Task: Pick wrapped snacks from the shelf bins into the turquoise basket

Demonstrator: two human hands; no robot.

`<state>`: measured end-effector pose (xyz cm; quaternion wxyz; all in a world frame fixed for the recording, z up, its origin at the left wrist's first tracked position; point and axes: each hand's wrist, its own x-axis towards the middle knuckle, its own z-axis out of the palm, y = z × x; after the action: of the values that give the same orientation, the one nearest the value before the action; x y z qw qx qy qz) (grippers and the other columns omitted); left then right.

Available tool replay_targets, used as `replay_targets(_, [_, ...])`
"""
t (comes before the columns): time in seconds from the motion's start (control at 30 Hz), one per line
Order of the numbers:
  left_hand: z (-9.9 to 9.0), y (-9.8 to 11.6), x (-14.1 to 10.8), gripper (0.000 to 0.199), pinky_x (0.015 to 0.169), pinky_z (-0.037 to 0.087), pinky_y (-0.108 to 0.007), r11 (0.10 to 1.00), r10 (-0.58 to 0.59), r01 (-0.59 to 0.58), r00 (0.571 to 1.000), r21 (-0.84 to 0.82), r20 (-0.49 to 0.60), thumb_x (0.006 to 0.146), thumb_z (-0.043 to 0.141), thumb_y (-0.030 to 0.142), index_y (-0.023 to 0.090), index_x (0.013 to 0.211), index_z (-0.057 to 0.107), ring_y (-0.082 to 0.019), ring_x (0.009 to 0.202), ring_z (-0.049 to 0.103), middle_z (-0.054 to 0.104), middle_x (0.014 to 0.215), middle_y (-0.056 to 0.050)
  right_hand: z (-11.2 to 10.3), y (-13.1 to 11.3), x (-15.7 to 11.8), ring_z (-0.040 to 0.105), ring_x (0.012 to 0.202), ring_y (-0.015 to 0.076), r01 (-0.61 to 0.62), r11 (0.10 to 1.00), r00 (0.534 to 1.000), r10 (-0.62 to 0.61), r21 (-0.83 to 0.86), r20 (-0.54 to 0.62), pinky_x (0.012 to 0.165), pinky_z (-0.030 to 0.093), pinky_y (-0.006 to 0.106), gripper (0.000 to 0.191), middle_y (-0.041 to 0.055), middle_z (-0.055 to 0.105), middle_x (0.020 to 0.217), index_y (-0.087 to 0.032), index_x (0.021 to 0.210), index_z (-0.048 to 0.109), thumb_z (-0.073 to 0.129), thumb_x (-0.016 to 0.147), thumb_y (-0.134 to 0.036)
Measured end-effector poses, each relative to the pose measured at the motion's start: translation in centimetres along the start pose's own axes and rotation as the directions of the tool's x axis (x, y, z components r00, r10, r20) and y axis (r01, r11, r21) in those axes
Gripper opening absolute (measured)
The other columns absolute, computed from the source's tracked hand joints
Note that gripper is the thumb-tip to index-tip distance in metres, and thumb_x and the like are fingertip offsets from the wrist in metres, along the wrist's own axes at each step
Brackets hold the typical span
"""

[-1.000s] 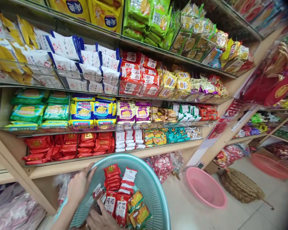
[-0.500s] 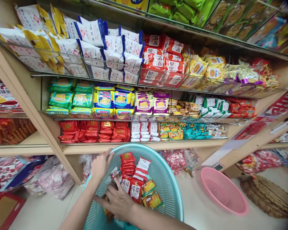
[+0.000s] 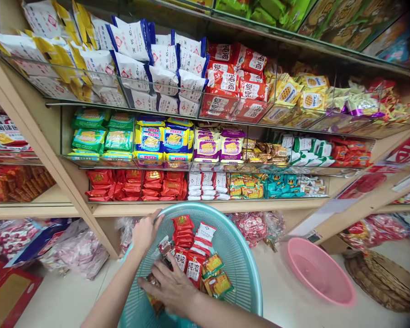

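Note:
My left hand [image 3: 145, 233] is closed over the far left rim of a teal plastic basket [image 3: 249, 259]. Down inside the basket, my right hand [image 3: 172, 284] rests on dark-wrapped snack packets [image 3: 153, 280], its fingers spread; part of those packets is hidden beneath it. Just beyond its fingertips lies a small brown and clear packet [image 3: 165, 246]. Close by are a stack of red packets [image 3: 183, 231], white packets with red edges [image 3: 204, 237], red packets with white lettering [image 3: 194, 268] and yellow-green packets [image 3: 217, 283].
Glass-fronted shelves [image 3: 205, 207] of wrapped snacks rise behind the basket. A pink basin [image 3: 319, 271] and a brown woven basket [image 3: 382, 280] sit on the floor to the right. Bagged goods [image 3: 77, 250] and a red box [image 3: 12, 291] lie at left.
The camera view has shifted slightly. My right hand stays over the dark packets with a small shift of its fingers, and my left hand keeps its hold on the rim.

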<state>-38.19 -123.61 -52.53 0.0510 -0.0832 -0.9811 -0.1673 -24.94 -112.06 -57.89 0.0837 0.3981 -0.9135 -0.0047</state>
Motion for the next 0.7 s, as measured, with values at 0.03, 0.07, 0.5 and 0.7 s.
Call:
replay_targets(0.03, [-0.1,0.1,0.0,0.046,0.074,0.05,-0.038,1.0,-0.002,0.002,1.0,0.0,0.005,0.091,0.031,0.049,0.029,0.126,0.054,-0.031,0.095,0.066,0.066,0.116,-0.011,-0.1,0.0,-0.3,0.031,0.13,0.0299,-0.007,1.0,1.0,0.007,0.015,0.003,0.108,0.025,0.055,0.088,0.0147,0.045,0.132,-0.021,0.145,0.01,0.063,0.076,-0.036])
replay_targets(0.07, [-0.1,0.1,0.1,0.046,0.074,0.05,-0.038,1.0,-0.004,0.003,1.0,0.001,0.007,0.091,0.031,0.049,0.029,0.126,0.054,-0.031,0.095,0.066,0.066,0.116,-0.011,-0.2,0.0,-0.6,0.03,0.131,0.0302,-0.018,0.999,1.0,0.018,0.03,0.006,0.108,0.026,0.056,0.086,0.015,0.044,0.134,-0.021,0.145,0.011,0.062,0.077,-0.036])
replay_targets(0.5, [0.0,-0.6,1.2,0.057,0.076,0.048,-0.041,1.0,-0.013,0.014,0.992,-0.014,0.125,0.09,0.019,0.053,0.028,0.134,0.045,-0.035,0.096,0.065,0.067,0.114,-0.013,-8.6,6.2,-3.6,0.024,0.135,0.0273,-0.201,0.97,0.974,0.213,0.137,-0.08,0.108,0.02,0.059,0.089,0.0147,0.04,0.142,-0.022,0.147,0.0,0.053,0.083,-0.051])
replay_targets(0.7, [0.5,-1.1,1.7,0.06,0.075,0.048,-0.041,0.998,-0.06,0.059,0.978,0.006,0.198,0.089,0.015,0.055,0.03,0.139,0.038,-0.036,0.096,0.065,0.067,0.113,-0.013,-17.9,17.0,-8.4,0.034,0.129,0.0267,-0.529,0.849,0.793,0.497,0.007,-0.353,0.107,0.015,0.055,0.079,0.0101,0.046,0.138,-0.025,0.146,0.012,0.056,0.083,-0.044])
